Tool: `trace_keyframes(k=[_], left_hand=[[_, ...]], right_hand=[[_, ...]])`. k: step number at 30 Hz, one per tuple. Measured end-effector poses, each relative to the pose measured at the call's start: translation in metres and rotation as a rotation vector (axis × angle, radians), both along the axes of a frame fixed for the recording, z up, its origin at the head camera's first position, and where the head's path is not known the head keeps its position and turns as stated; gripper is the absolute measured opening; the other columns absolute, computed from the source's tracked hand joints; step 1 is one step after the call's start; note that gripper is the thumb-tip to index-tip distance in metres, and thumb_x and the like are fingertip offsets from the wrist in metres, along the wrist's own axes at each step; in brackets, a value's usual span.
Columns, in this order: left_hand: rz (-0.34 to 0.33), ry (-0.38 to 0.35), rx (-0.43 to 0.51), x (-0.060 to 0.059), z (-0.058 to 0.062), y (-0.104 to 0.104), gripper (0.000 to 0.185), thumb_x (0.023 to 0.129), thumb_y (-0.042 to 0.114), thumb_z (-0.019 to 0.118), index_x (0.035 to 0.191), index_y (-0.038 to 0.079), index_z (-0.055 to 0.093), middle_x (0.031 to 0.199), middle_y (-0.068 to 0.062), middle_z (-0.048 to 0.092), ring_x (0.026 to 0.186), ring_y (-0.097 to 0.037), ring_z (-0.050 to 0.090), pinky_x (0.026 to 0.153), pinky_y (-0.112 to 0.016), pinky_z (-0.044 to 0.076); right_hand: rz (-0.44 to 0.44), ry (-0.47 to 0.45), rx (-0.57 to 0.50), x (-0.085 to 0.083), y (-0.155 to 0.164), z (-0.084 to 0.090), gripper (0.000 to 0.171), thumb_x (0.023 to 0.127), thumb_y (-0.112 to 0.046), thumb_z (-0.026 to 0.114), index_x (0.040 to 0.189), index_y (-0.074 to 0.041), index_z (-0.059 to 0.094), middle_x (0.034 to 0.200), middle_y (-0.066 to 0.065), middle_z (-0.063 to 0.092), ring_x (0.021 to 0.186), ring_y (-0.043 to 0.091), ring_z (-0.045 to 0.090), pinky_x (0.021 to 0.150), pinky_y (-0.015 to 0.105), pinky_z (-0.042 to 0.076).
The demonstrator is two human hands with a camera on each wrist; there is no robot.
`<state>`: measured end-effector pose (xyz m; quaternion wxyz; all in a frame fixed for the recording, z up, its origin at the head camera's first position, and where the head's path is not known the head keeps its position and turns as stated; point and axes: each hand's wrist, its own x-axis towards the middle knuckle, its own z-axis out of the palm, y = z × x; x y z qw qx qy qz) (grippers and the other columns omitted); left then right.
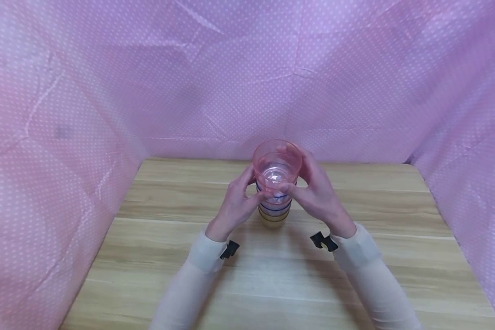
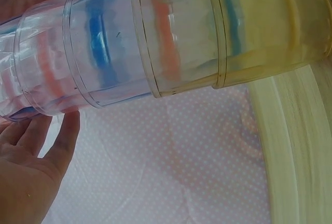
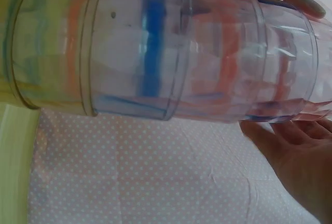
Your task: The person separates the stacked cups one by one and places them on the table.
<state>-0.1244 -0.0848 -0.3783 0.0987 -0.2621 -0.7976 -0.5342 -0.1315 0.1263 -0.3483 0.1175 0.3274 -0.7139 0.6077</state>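
A tall upright stack of nested clear plastic cups stands at the middle of the table, a pink cup (image 1: 278, 153) on top and a yellow cup (image 1: 273, 221) at the bottom. Blue-rimmed and clear cups show between them; the left wrist view reveals blue and orange bands inside the stack (image 2: 106, 42). My left hand (image 1: 240, 198) grips the upper stack from the left, thumb in front. From the other side, my right hand (image 1: 318, 195) holds the pink cup near the top, its thumb across the front and its fingers behind, partly seen through the plastic.
The wood-grain table (image 1: 169, 247) spreads around the stack. Pink polka-dot cloth (image 1: 214, 82) hangs behind it and at both sides. Black clips (image 1: 324, 241) are attached by the white sleeve cuffs.
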Motion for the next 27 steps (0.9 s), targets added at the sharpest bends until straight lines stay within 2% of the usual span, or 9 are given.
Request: trace_keyframes(k=[5,12,20,27], left_hand=[[0.013,-0.011,0.003,0.0005,-0.0022,0.0008,0.096,0.088,0.075,0.053,0.152,0.003,0.046,0.137,-0.019,0.065,0.123,-0.036,0.064,0.113,-0.057,0.045],[0.017,0.014,0.001,-0.0005,-0.0036,0.0002,0.098,0.088,0.074,0.053,0.153,0.0,0.044,0.139,-0.022,0.063,0.122,-0.039,0.065,0.112,-0.056,0.047],[0.015,0.011,0.008,0.0002,-0.0032,0.001,0.1,0.088,0.074,0.052,0.154,0.0,0.043,0.141,-0.023,0.061,0.123,-0.039,0.064,0.112,-0.053,0.048],[0.018,0.018,0.01,0.0002,-0.0037,0.0014,0.101,0.087,0.073,0.053,0.157,0.002,0.04,0.143,-0.021,0.061,0.124,-0.037,0.064,0.11,-0.051,0.05]], right_hand=[[0.009,0.008,-0.056,0.0002,-0.0029,-0.0035,0.094,0.086,-0.05,0.077,0.153,0.004,0.039,0.147,0.023,0.054,0.136,0.026,0.052,0.119,0.036,0.041],[0.001,-0.013,-0.107,0.0016,-0.006,-0.0037,0.096,0.087,-0.052,0.075,0.154,0.004,0.036,0.145,0.027,0.054,0.136,0.025,0.052,0.119,0.035,0.04],[0.013,0.016,-0.126,0.002,-0.0072,-0.0006,0.094,0.089,-0.049,0.075,0.155,0.003,0.035,0.149,0.024,0.052,0.14,0.029,0.048,0.12,0.039,0.039],[0.006,0.045,-0.173,0.0028,-0.0091,0.0032,0.092,0.092,-0.048,0.073,0.153,0.008,0.033,0.149,0.027,0.05,0.142,0.028,0.047,0.121,0.041,0.038]])
